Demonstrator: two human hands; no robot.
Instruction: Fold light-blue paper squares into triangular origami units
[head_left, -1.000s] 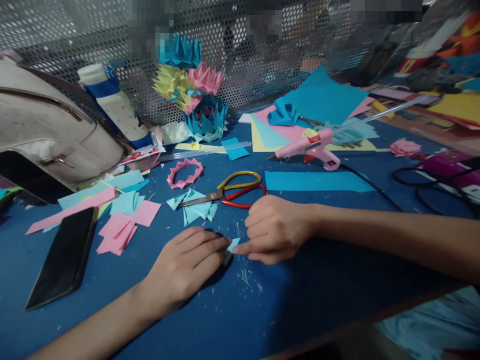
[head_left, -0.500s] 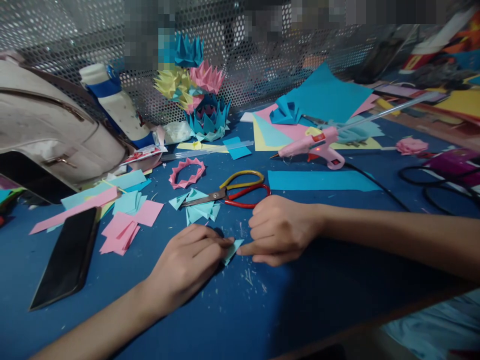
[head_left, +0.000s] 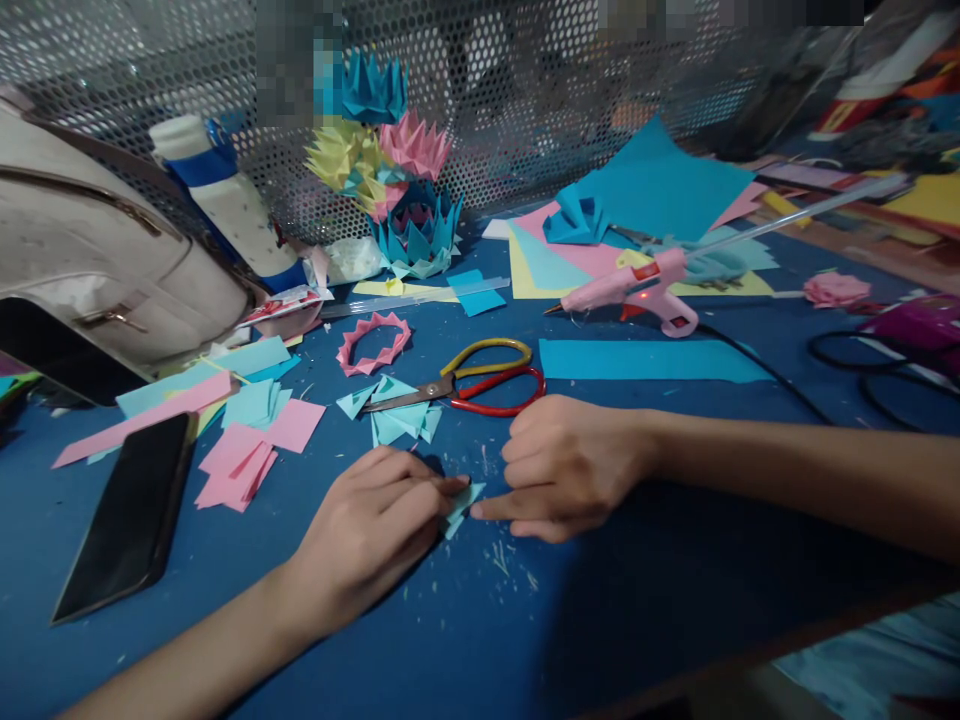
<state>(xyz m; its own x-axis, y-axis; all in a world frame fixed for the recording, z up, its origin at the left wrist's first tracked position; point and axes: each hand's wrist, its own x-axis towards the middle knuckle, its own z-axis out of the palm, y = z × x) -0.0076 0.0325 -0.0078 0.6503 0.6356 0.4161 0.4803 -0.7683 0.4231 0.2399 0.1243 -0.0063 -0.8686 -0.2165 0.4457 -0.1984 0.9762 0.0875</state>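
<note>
On the blue table top [head_left: 615,610] my left hand [head_left: 371,530] lies palm down, its fingers pressed together on a small light-blue folded paper piece [head_left: 461,505]. My right hand [head_left: 562,465] is curled, with its fingertips pinching the same piece from the right. Just behind the hands lie scissors [head_left: 465,385] with a yellow and a red handle, resting on a few folded light-blue triangles [head_left: 394,415]. A pink folded paper ring [head_left: 373,343] sits further back.
A black phone [head_left: 127,515] and loose pink and blue paper squares [head_left: 247,445] lie at the left. A pink glue gun [head_left: 637,290] with its cord, a blue paper strip [head_left: 645,360] and stacked paper flowers [head_left: 397,185] stand behind, before a perforated metal screen. A beige bag [head_left: 90,250] fills the far left.
The hands have stayed on the small paper piece, with only slight finger movement; the piece's tip now shows a little more between them. The view has shifted slightly.
</note>
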